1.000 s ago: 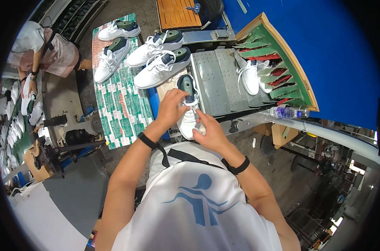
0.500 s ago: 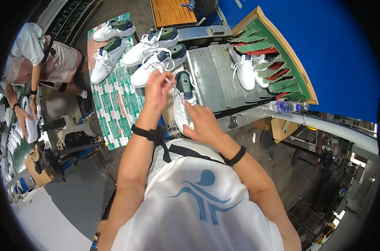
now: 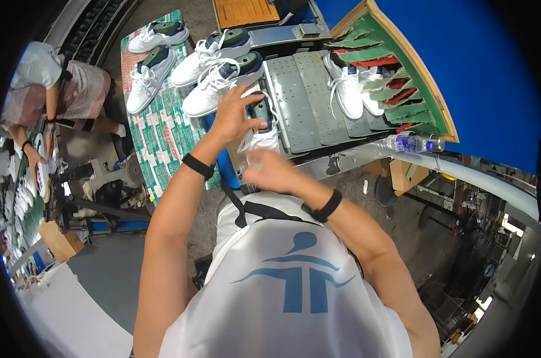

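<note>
A white lace-up sneaker (image 3: pixel 264 141) with a dark green shoe last (image 3: pixel 259 112) in its opening sits in front of me at the conveyor's near left end, toe toward me. My left hand (image 3: pixel 233 117) reaches over its left side, thumb and forefinger spread apart beside the opening; whether they touch it I cannot tell. Near the toe is my right hand (image 3: pixel 270 172), curled and smeared by motion, so what its fingers hold, if anything, is unclear. Just beyond my left hand stand two more white sneakers (image 3: pixel 215 89) with loose laces and green lasts.
Two sneakers (image 3: pixel 148 83) rest on the green-and-white patterned board (image 3: pixel 163 149) at left. On the grey conveyor plates (image 3: pixel 294 101), a pair (image 3: pixel 346 95) stands by a wood-framed opening with green and red strips (image 3: pixel 395 95). A plastic bottle (image 3: pixel 414 143) lies right. Far left, a co-worker (image 3: pixel 50 89) handles a shoe.
My left hand has come away from the lace and spread out over the sneaker's opening. My right hand has drawn back toward the toe and curled. The view has shifted slightly.
</note>
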{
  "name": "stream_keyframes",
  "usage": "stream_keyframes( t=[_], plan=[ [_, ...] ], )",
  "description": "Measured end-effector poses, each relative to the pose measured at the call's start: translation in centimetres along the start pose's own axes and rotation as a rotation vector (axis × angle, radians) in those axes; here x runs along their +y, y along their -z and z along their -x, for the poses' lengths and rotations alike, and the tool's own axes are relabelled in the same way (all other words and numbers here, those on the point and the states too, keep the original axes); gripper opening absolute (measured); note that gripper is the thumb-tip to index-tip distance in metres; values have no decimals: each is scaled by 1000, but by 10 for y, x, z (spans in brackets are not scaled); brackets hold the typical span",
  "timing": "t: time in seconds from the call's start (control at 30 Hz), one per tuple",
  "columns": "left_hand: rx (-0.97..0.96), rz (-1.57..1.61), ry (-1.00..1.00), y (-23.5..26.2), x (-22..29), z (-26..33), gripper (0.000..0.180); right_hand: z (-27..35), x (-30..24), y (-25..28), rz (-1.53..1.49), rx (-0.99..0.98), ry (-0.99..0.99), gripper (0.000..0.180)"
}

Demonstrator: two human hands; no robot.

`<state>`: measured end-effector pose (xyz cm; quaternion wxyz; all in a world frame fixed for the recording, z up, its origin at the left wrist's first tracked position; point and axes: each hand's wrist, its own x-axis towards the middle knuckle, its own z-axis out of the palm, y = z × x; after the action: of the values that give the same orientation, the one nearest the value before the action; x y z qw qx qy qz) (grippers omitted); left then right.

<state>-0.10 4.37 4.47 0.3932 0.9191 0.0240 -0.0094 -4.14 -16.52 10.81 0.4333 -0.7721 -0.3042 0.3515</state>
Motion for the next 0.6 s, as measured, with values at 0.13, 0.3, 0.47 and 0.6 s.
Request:
stream_keyframes(
  t=[0.13,0.3,0.47,0.6],
  plan=[
    [-9,61,-18,-2,-6,2,84,30,-35,-6,-12,-383,20,64],
    [-80,398,39,-6,-2,15,89,32,4,52,78,253,-103,73],
    [1,365,59,-10,14,17,91,27,24,58,304,236,61,77],
    [-22,353,89,-9,14,18,89,77,4,59,529,117,80,75]
  ],
)
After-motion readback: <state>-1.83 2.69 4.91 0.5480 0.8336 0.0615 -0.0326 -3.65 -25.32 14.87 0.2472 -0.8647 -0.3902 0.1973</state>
